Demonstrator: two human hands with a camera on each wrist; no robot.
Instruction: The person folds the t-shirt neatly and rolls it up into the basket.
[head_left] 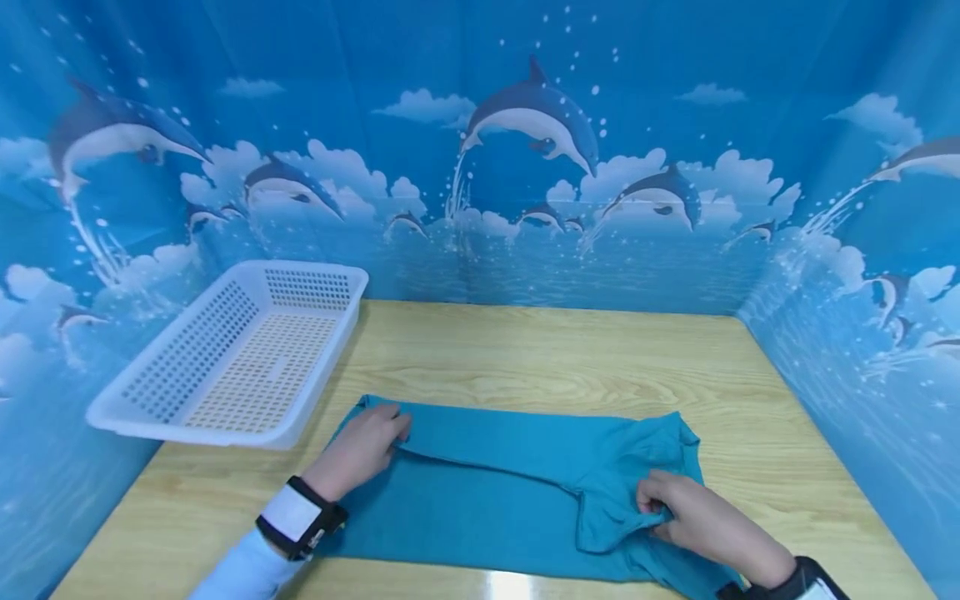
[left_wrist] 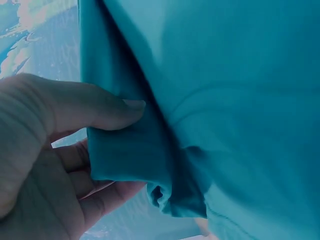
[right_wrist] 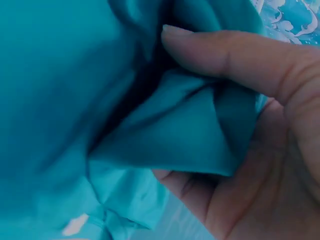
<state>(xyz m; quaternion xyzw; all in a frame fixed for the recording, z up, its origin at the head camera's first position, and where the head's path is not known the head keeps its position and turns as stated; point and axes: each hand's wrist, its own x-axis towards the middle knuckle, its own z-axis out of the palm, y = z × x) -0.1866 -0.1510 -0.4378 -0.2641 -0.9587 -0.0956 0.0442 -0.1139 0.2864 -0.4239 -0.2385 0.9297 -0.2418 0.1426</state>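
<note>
White perforated basket (head_left: 198,433) sits beyond the left hand (head_left: 363,446) and off to its left, not touching it. From here I see that left hand nearly closed, thumb over and fingers under, pinching the left end of a teal garment (head_left: 465,521); black wristband (head_left: 326,518) and light-blue sleeve (head_left: 247,567) just behind it. Garment lies on the wood-look table (head_left: 547,342), between and beneath both hands, a folded flap's edge running from the left hand toward the right hand (head_left: 693,512). That one's curled too, pinching a fold at the garment's right end, rumpled cloth around it. Dolphin-print curtain (head_left: 465,258) beyond both hands.
</note>
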